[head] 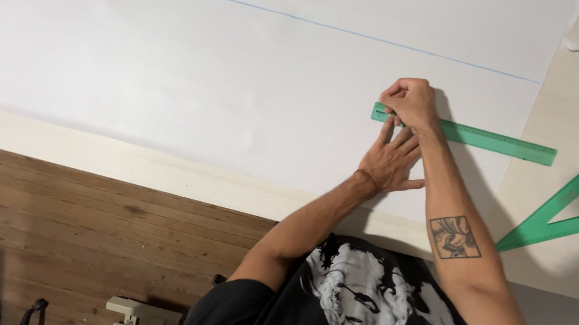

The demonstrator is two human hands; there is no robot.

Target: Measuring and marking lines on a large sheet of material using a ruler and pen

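Hands: right hand [413, 100] pinching pen at green ruler [488, 138]; left hand [390, 161] flat, open on white sheet [207, 75]; set square [565, 205] nearby.

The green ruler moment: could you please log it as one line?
left hand: flat beside green ruler | right hand: fist on ruler end | white sheet

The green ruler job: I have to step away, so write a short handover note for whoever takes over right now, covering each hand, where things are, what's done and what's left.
Left hand: flat on the white sheet, fingers spread, fingertips by the left end of the green ruler.
Right hand: closed at the ruler's left end; whether it grips a pen I cannot tell.
Ruler lies on the sheet, its right end reaching over the sheet's edge. A green set square lies apart on the table, to the right.
Done: one long blue line across the sheet's far side.
Left: no line shows along the ruler yet.
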